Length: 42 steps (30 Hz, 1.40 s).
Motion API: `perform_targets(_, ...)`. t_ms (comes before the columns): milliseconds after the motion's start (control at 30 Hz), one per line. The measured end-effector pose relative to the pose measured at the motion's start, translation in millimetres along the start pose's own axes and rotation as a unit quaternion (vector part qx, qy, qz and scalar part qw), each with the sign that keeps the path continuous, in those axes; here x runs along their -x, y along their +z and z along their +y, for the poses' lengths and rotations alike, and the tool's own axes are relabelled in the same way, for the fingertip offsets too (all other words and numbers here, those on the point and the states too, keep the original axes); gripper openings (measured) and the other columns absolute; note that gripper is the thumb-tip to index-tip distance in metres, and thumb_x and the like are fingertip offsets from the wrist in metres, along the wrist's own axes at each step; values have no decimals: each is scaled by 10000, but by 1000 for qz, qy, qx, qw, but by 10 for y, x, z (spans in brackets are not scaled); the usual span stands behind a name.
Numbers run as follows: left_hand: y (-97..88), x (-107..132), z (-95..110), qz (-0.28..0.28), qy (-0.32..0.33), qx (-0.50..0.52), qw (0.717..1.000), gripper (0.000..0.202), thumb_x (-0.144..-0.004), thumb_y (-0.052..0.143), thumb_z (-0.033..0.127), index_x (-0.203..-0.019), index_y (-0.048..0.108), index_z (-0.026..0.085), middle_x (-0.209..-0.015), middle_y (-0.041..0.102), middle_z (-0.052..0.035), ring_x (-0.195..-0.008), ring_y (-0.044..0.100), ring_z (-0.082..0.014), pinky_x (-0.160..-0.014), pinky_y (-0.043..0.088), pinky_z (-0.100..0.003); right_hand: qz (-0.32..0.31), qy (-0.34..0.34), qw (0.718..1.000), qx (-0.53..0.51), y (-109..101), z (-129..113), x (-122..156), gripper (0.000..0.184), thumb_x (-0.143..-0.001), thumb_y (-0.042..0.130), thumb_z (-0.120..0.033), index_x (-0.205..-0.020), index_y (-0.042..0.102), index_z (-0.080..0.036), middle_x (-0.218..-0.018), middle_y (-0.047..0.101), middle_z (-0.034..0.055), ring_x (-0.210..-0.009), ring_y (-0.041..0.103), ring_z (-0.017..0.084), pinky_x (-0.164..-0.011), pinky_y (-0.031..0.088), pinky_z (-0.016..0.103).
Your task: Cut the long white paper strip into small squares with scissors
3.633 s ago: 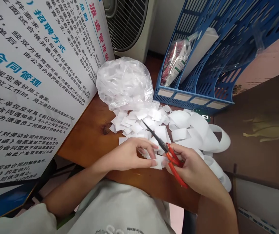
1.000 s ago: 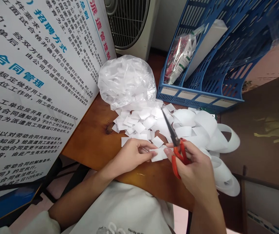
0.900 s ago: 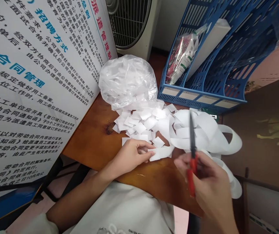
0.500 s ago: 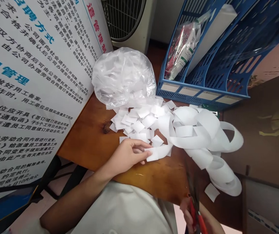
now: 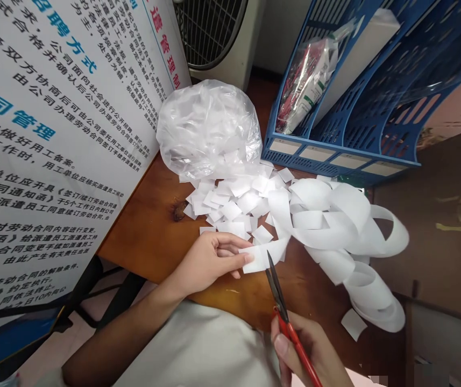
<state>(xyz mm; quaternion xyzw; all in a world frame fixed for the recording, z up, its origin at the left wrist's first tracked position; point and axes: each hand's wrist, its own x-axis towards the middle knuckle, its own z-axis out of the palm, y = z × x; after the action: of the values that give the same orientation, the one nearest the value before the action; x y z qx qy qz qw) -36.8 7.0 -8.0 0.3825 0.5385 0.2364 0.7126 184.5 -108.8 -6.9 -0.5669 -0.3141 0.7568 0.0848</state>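
Note:
Between thumb and fingers, my left hand (image 5: 210, 260) pinches the free end of a long white paper strip (image 5: 268, 251). From there the strip runs right into a heap of loose coils (image 5: 331, 220). My right hand (image 5: 305, 349) grips red-handled scissors (image 5: 281, 303), whose dark blades point up at the strip's lower edge, just right of my left fingertips. One blade tip overlaps the strip. Behind my left hand lies a pile of small cut white paper pieces (image 5: 230, 207), and a single piece (image 5: 353, 324) sits apart near the table's right side.
A clear plastic bag full of white pieces (image 5: 210, 126) stands behind the pile. At the back right is a blue file rack (image 5: 335, 156) holding a plastic-wrapped packet (image 5: 306, 80). A printed board (image 5: 52, 134) leans along the left of the wooden table (image 5: 133, 236).
My right hand has come up and left with the scissors, bringing the blades to the strip. My left hand stays on the strip's end. The view has shifted slightly.

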Motion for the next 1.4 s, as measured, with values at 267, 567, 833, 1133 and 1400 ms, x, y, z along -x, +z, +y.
perform_targets(267, 22, 28, 25, 2, 9, 12, 1000, 257, -822, 812, 290, -1030, 753, 151, -745, 722, -18, -567, 656, -86, -573, 515, -162, 1, -22, 999, -33, 63, -132, -55, 648, -797, 561, -785, -822, 451, -146, -677, 424, -37, -538, 447, 35, -535, 415, 158)
perform_targets(567, 3, 28, 47, 2, 10, 15, 1000, 262, -826, 804, 309, -1029, 756, 151, -656, 662, 9, -559, 628, -95, -591, 560, -195, -24, -32, 998, -46, 37, -57, -120, 618, -810, 577, -755, -840, 453, -150, -678, 406, -42, -529, 435, 34, -524, 418, 163)
perform_targets(833, 19, 28, 63, 7, 13, 11, 1000, 252, -822, 808, 309, -1014, 761, 153, -665, 671, 2, -557, 622, -91, -585, 562, -188, -17, -35, 998, -50, 36, -87, -126, 626, -811, 572, -761, -839, 447, -148, -630, 434, -40, -524, 418, 33, -523, 406, 156)
perform_targets(1133, 25, 29, 77, 10, 18, -5, 1000, 279, -825, 796, 341, -1025, 758, 151, -700, 700, -16, -553, 632, -114, -602, 575, -231, -13, -47, 998, -51, 39, -49, -122, 611, -823, 560, -754, -858, 459, -152, -595, 435, -39, -537, 421, 44, -532, 419, 157)
perform_targets(1400, 34, 21, 93, 4, 16, -5, 1000, 248, -823, 804, 314, -1010, 760, 157, -682, 685, -2, -565, 635, -97, -592, 555, -191, -22, -43, 997, -53, 28, -7, -137, 626, -813, 559, -768, -849, 449, -152, -593, 445, -36, -517, 416, 37, -515, 405, 150)
